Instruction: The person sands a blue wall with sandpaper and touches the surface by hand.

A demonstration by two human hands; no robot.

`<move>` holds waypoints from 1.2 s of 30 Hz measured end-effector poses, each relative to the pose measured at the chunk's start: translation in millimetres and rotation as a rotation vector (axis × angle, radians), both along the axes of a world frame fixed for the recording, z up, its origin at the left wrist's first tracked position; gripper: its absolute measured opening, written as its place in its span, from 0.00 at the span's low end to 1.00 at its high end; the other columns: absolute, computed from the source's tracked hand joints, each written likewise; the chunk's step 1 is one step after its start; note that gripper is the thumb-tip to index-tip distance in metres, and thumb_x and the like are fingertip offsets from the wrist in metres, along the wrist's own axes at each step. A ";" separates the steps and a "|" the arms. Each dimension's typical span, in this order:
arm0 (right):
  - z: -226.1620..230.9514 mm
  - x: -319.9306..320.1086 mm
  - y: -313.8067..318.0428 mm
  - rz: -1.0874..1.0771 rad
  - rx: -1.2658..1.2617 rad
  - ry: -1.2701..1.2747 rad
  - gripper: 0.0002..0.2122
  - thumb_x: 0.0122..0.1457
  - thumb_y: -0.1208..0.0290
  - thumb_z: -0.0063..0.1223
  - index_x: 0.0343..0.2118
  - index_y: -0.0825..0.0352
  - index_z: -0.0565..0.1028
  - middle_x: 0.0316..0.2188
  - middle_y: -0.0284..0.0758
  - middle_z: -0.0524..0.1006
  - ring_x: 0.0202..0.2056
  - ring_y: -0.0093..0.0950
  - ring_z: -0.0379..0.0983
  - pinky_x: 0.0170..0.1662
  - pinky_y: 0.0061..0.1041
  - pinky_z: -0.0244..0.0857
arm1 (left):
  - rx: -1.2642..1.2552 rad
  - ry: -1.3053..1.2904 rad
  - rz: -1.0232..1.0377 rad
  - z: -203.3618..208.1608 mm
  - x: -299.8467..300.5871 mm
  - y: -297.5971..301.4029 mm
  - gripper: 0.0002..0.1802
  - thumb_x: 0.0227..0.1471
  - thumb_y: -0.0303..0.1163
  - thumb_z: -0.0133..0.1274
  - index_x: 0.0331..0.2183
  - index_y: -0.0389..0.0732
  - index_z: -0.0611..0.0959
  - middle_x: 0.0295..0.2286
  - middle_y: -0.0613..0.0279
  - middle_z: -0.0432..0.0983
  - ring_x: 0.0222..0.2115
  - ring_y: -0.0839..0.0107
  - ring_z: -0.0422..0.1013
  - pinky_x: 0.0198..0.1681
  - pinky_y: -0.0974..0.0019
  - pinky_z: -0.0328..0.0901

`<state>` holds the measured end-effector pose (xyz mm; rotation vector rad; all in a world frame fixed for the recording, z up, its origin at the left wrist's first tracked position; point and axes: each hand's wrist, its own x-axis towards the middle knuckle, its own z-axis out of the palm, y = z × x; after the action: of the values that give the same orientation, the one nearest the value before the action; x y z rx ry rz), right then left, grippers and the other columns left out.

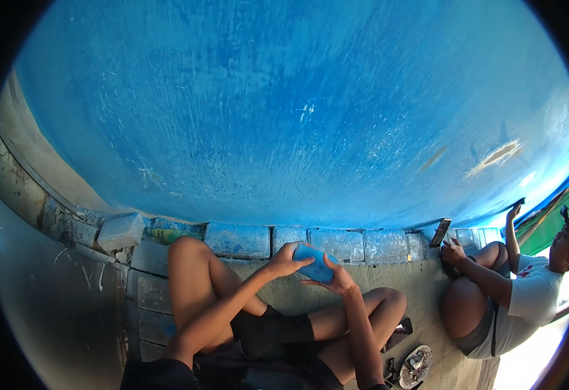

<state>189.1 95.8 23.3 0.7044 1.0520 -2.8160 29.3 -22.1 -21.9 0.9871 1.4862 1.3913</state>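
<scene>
Both hands meet over my lap around a flat, blue rectangular piece (315, 261) with rounded corners; its kind is not clear. My left hand (285, 261) grips its left end, with the thumb lying across the face. My right hand (340, 281) is closed on its lower right end. The piece is held a little tilted, apart from the blue painted wall (284, 130) in front of me. White scuffs and worn patches mark the paint.
Grey paving blocks (239, 239) line the wall's foot, with a loose block (120, 231) at left. At right sits a co-worker (532, 296), one hand raised to the wall with a small dark piece (518, 203). A plate of bits (415, 367) lies by my right knee.
</scene>
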 end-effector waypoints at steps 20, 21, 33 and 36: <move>50.5 -147.9 47.2 -1.188 1.702 -0.264 0.29 0.67 0.70 0.32 0.65 0.77 0.40 0.66 0.60 0.37 0.68 0.52 0.31 0.68 0.44 0.31 | 0.010 -0.207 -0.088 2.6 -17.5 -5.5 0.32 0.59 0.50 0.50 0.55 0.37 0.65 0.37 0.52 0.78 0.33 0.70 0.77 0.32 0.68 0.68; 52.4 -158.7 42.4 -1.286 1.741 -0.286 0.29 0.66 0.73 0.32 0.65 0.77 0.39 0.65 0.62 0.36 0.67 0.55 0.30 0.67 0.45 0.31 | 0.029 -0.206 -0.098 4.3 -14.9 -3.5 0.32 0.59 0.50 0.50 0.55 0.37 0.65 0.37 0.52 0.78 0.33 0.70 0.77 0.32 0.68 0.68; 93.8 -169.5 65.6 -1.475 1.415 -0.483 0.31 0.70 0.52 0.22 0.67 0.71 0.39 0.67 0.57 0.33 0.68 0.50 0.28 0.68 0.46 0.31 | -0.040 -0.171 -0.101 1.0 -7.3 -11.6 0.29 0.62 0.52 0.43 0.53 0.37 0.67 0.36 0.51 0.77 0.29 0.70 0.77 0.34 0.66 0.68; 104.5 -137.8 105.5 -1.535 1.406 -0.463 0.33 0.69 0.49 0.21 0.67 0.68 0.38 0.68 0.52 0.34 0.68 0.47 0.29 0.67 0.53 0.33 | 0.020 -0.193 -0.131 1.0 -5.2 -6.1 0.30 0.63 0.54 0.40 0.52 0.37 0.67 0.36 0.50 0.77 0.29 0.69 0.77 0.34 0.65 0.68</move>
<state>51.4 201.3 127.8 2.9717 3.1351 -1.2609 24.0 -28.2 -20.9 0.9178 1.2465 1.3684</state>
